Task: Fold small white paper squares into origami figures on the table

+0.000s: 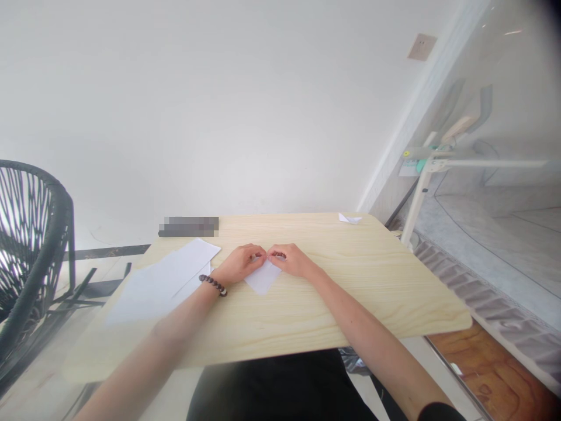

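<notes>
A small piece of white paper lies at the middle of the wooden table, one corner pointing toward me. At its far edge, my left hand pinches the paper between thumb and fingers. My right hand pinches it close beside, the fingertips of both hands nearly touching. Part of the paper is hidden under the fingers. A dark bead bracelet circles my left wrist. Left of my left hand, several larger white sheets overlap on the tabletop.
A folded white paper piece rests near the far right corner of the table. At the far left edge is a dark, pixelated object. A woven chair stands at left, a white metal frame at right. The wall rises behind.
</notes>
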Available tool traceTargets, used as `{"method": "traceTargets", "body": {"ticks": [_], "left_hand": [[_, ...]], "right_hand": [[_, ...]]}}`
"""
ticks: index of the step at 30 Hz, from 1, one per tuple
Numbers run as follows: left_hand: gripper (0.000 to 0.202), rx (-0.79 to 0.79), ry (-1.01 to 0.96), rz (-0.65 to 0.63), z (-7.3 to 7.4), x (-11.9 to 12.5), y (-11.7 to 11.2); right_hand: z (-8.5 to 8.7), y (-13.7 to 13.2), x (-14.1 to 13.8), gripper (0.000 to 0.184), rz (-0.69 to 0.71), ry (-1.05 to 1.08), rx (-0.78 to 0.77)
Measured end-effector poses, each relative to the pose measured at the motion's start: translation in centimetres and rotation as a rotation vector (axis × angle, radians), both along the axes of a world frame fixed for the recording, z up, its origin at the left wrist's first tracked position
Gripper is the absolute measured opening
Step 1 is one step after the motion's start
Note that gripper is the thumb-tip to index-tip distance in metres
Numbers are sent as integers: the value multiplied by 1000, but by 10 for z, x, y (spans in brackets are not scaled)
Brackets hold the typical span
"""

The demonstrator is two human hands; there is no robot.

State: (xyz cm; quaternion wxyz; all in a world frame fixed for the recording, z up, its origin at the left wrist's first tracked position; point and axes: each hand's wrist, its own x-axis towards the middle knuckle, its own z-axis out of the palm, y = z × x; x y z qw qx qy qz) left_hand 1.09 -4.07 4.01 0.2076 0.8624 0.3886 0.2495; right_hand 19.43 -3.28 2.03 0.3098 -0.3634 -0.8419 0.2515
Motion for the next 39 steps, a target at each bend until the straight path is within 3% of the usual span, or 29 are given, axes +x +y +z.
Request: {"method": "traceTargets", "body": {"ticks": [12,29,39], "left_hand": [[28,-28,-21,61,0,-1,1],[32,-67,-48,74,-1,-3,1],[32,-85,-76,87,-2,-2,1]], "right_hand": [[0,7,9,21,-70,15,-136],[1,8,15,23,-24,-11,-199],[1,8,13,23,-36,-1,-98]]}}
